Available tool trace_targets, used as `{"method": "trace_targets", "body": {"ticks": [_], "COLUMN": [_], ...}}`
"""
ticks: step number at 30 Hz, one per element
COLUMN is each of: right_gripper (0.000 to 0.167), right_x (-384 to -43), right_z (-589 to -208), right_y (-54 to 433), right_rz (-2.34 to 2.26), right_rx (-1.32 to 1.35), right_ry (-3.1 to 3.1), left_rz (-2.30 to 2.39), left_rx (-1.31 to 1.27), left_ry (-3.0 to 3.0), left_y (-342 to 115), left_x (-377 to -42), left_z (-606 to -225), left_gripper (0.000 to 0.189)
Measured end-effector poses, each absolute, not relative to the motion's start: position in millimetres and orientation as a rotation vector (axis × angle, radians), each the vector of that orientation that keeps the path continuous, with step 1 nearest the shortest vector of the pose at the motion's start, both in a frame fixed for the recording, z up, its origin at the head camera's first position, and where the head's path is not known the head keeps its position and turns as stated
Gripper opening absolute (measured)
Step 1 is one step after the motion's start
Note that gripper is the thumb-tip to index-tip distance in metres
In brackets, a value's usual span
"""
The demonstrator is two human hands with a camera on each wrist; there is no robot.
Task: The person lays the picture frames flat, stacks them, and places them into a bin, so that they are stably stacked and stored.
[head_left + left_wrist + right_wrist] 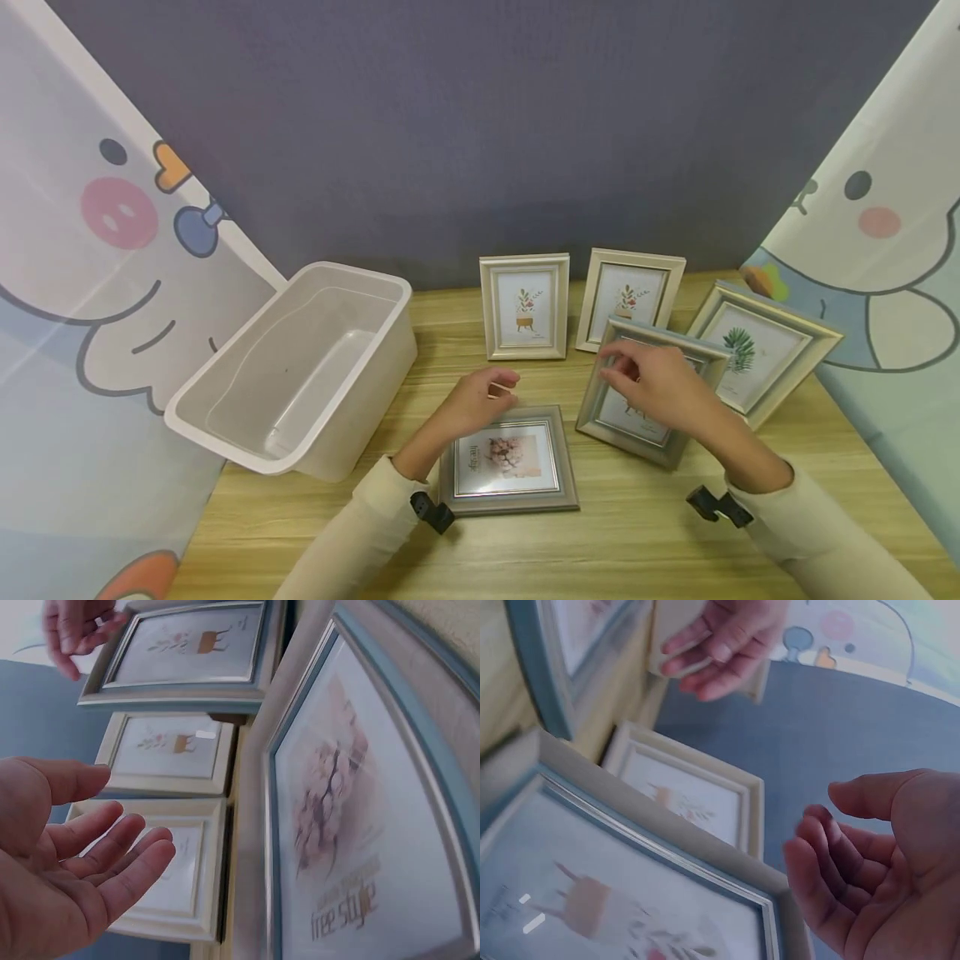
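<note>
- On the wood-grain surface (615, 542), we see the whole plastic bin (378, 400) only from the head.
- Our left hand (472, 404), loosely open and empty, hovers by the flat blossom photo frame (510, 479); left wrist shows "free style" clearly.
- Our right hand (660, 383), fingers relaxed, empty, is beside the upright grey-edged frame (637, 429).

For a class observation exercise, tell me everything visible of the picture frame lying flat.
The flat picture frame is rectangular, with a wide grey-taupe border, a bluish band and thin silvery trim. Light glints on its clear front, over a print of pinkish flowers with lettering that includes "free style" at one end. It lies face up on the wood-patterned table, right of the bin in the head view. The left hand is above its far edge, apparently not touching.
</note>
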State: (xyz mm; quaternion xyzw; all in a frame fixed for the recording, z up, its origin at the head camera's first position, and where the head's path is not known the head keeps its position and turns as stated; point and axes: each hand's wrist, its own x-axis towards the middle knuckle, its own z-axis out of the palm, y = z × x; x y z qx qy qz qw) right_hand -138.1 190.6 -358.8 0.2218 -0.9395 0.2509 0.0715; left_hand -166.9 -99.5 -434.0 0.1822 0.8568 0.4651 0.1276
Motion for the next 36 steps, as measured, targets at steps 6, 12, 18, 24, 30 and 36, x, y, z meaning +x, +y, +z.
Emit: {"method": "trace_targets", "body": {"ticks": [6, 12, 18, 24, 30, 36], "right_gripper": [0.021, 0.022, 0.028, 0.029, 0.027, 0.028], "right_x": [-147, -156, -161, -162, -164, -165], "right_z": [-347, -346, -348, -351, -353, -354], "right_y": [201, 213, 223, 229, 230, 227], "right_rz": [0.681, 0.600, 0.526, 0.502, 0.507, 0.500], "right_rx": [0.587, 0.501, 0.434, 0.404, 0.401, 0.401], "right_ry": [-2.772, -2.660, -2.691, -2.783, -2.800, -2.820], "left_rz": [1.328, 1.336, 1.351, 1.324, 1.334, 1.355], "left_rx": [0.577, 0.619, 0.591, 0.595, 0.568, 0.546], "left_ry": [2.468, 2.435, 2.409, 2.413, 2.396, 2.378], "left_y": [-83, -65, -52, -37, -25, -16], "left_x": [-170, -175, -181, -184, -186, -187], "left_z": [-441, -445, -449, -449, -452, -455], "left_gripper": [0.038, 0.042, 0.046, 0.050, 0.053, 0.054]}}
